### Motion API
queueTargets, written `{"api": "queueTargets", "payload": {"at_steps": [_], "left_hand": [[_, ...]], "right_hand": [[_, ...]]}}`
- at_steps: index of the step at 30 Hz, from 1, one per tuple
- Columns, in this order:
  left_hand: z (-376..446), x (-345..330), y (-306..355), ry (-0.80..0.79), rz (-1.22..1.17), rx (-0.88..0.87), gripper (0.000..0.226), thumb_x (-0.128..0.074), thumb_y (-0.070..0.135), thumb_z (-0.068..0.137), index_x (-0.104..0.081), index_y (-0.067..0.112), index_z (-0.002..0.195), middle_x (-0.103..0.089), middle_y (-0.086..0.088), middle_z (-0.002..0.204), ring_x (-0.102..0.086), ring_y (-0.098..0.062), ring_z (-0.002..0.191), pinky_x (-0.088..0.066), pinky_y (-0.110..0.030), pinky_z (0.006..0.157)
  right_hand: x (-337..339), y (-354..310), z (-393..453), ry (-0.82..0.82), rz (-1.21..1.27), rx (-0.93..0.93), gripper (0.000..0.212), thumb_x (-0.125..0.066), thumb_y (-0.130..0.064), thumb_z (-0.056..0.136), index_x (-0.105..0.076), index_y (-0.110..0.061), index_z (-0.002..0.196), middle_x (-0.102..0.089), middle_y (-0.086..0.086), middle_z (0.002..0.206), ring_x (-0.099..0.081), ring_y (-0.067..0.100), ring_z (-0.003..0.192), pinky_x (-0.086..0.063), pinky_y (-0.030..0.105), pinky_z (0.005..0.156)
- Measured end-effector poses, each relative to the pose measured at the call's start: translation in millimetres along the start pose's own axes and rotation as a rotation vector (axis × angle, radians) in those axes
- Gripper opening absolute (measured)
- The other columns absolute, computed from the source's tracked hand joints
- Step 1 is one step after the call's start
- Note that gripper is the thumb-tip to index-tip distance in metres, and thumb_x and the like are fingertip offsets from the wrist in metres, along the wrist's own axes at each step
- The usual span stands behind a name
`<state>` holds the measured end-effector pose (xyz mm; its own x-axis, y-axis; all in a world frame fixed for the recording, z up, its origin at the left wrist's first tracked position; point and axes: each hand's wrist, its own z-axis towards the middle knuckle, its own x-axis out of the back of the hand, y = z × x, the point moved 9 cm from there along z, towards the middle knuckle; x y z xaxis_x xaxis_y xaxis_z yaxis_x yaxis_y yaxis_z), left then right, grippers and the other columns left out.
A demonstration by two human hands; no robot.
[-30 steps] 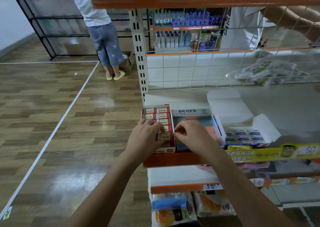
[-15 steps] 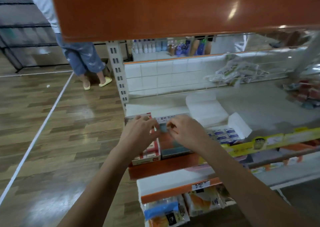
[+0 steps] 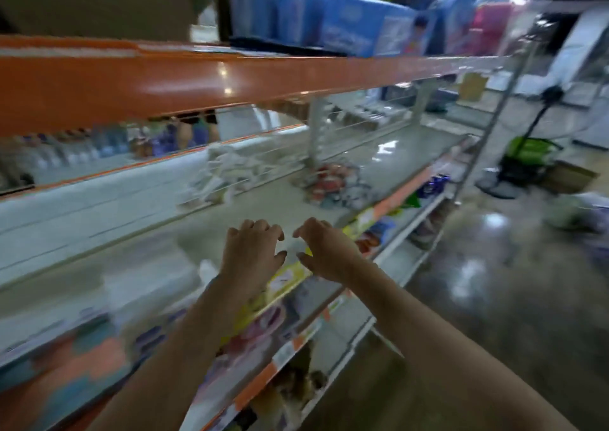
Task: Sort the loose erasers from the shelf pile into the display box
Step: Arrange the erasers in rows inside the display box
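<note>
Frame blurred. Pile of loose erasers [image 3: 333, 180] is a red-and-white smear on the shelf [image 3: 270, 206]. Left hand [image 3: 252, 256] and right hand [image 3: 324, 252]: fingers loosely curled, holding nothing.

Blurry shop aisle, shelves tilted across the view

An orange shelf edge [image 3: 184, 81] ran overhead with blue packages [image 3: 356, 28] stacked on top and a pink one [image 3: 487, 28] beside them. A green basket [image 3: 530, 149] sat on the glossy floor [image 3: 494, 282] by a black stand [image 3: 534, 127] (everything smeared). Bottles [image 3: 82, 149] lined the far shelf.
</note>
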<state>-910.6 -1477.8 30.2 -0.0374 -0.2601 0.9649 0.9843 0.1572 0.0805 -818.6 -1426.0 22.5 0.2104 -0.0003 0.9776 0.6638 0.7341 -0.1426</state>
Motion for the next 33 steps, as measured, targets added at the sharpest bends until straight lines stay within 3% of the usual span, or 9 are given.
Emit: {"api": "queueTargets", "payload": {"at_steps": [7,12,17,21,25,29,33], "left_hand": [[103.6,-69.2,120.5,-0.174,-0.053,0.0,0.046,-0.052,0.049,0.088,-0.049,0.023,0.126,-0.047,-0.006,0.131,-0.041,-0.028,0.122,-0.035,-0.042,0.096],[160.7,-105.7,158.6,-0.243,-0.003,0.009,0.051,-0.047,0.052,0.089,-0.045,0.02,0.129,-0.046,-0.008,0.133,-0.042,-0.03,0.122,-0.036,-0.043,0.095],[223.8,-131.1,171.0,-0.221,0.014,0.004,0.047,-0.049,0.053,0.087,-0.049,0.019,0.12,-0.047,-0.008,0.128,-0.047,-0.029,0.115,-0.041,-0.039,0.09],[283.8,-143.2,169.9,-0.172,-0.028,-0.015,0.038,-0.052,0.047,0.087,-0.051,0.021,0.115,-0.046,-0.009,0.127,-0.047,-0.027,0.112,-0.042,-0.035,0.078],[343.5,-148.6,157.0,-0.149,-0.038,-0.013,0.053,-0.054,0.043,0.087,-0.042,0.025,0.135,-0.038,-0.004,0.145,-0.04,-0.03,0.127,-0.041,-0.04,0.097],[385.7,-159.9,136.1,-0.157,-0.058,0.064,0.052,-0.057,0.039,0.088,-0.043,0.025,0.136,-0.044,-0.005,0.14,-0.043,-0.026,0.126,-0.04,-0.038,0.1],[402.3,-181.3,126.6,-0.211,-0.088,0.096,0.054,-0.058,0.035,0.09,-0.038,0.026,0.139,-0.032,-0.005,0.149,-0.03,-0.026,0.137,-0.031,-0.039,0.106]], "right_hand": [[2.9,185.5,-16.1,-0.091,0.005,-0.217,0.042,-0.053,-0.026,0.09,-0.05,-0.014,0.13,-0.05,0.013,0.129,-0.047,0.031,0.118,-0.043,0.041,0.094],[-0.6,261.6,0.7,-0.099,-0.037,-0.201,0.039,-0.051,-0.028,0.092,-0.048,-0.01,0.126,-0.049,0.013,0.124,-0.047,0.03,0.116,-0.044,0.04,0.091],[-10.8,319.8,43.2,-0.109,0.0,-0.233,0.048,-0.055,-0.028,0.09,-0.043,-0.014,0.135,-0.044,0.01,0.133,-0.043,0.03,0.123,-0.041,0.042,0.096],[-13.6,360.1,95.6,-0.083,0.022,-0.206,0.047,-0.055,-0.028,0.088,-0.044,-0.015,0.132,-0.046,0.01,0.13,-0.046,0.03,0.119,-0.044,0.039,0.093],[-23.1,391.1,155.9,-0.165,0.022,-0.171,0.051,-0.055,-0.03,0.091,-0.04,-0.015,0.137,-0.043,0.012,0.136,-0.043,0.03,0.124,-0.037,0.038,0.1],[-38.1,411.5,200.6,-0.174,0.067,-0.136,0.05,-0.057,-0.028,0.09,-0.042,-0.016,0.136,-0.044,0.011,0.136,-0.044,0.029,0.123,-0.038,0.038,0.1],[-55.6,423.5,233.7,-0.212,0.121,-0.117,0.046,-0.057,-0.026,0.091,-0.045,-0.012,0.133,-0.046,0.013,0.133,-0.047,0.03,0.12,-0.041,0.038,0.098]]}}
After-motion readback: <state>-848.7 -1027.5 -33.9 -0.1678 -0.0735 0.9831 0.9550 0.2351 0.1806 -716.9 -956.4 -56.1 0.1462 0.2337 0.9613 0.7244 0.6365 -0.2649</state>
